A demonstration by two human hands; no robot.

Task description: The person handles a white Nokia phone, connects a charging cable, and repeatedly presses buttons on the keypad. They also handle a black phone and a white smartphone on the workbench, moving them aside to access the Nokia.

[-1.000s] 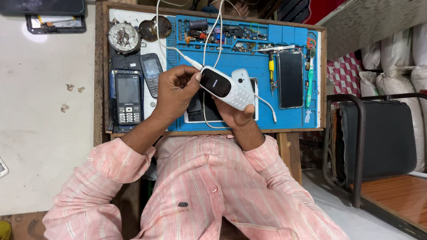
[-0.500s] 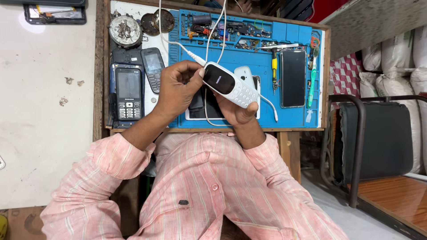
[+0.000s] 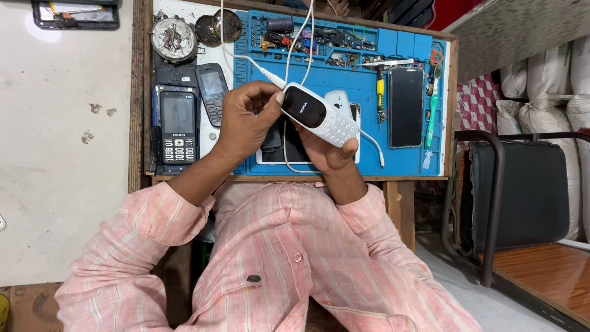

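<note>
My right hand (image 3: pixel 329 150) cradles a white keypad phone (image 3: pixel 319 115) from below, screen up, over the blue work mat (image 3: pixel 405 160). My left hand (image 3: pixel 246 120) grips the phone's top end, where a white cable plug (image 3: pixel 270 77) meets it. The white cable (image 3: pixel 236 55) runs from there up to the back of the bench. Under my hands on the mat lies a dark phone with another white cable looped around it.
Two dark keypad phones (image 3: pixel 177 126) (image 3: pixel 212 92) lie left of my hands. A black smartphone (image 3: pixel 406 107), a yellow-handled tool (image 3: pixel 380 98) and a green toothbrush (image 3: pixel 431 110) rest at the mat's right. Round tins (image 3: pixel 174 38) stand at the back. A black chair (image 3: pixel 522 197) is to the right.
Both hands with the white phone stay in nearly the same spot; my left hand's fingers have shifted slightly at the phone's top end by the plug.
</note>
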